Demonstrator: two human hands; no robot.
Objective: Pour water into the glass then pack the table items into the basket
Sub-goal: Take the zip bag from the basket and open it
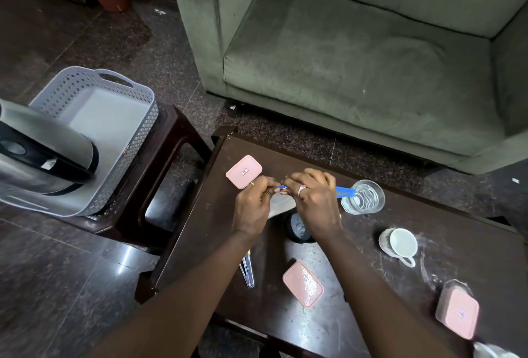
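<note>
Head view: blue tool [345,191] crosswise, basket [137,117] leftward

Well left of the glass [364,197], the basket holds the kettle [43,154]. Closer to the glass, the left hand [251,203] pinches the blue tool's tip and the right hand's [314,200] grip curls round its middle. Its long axis runs left to right, the free end at or just over the glass rim. The glass seems to hold water; for packing, the left hand lies nearer the basket.
</note>
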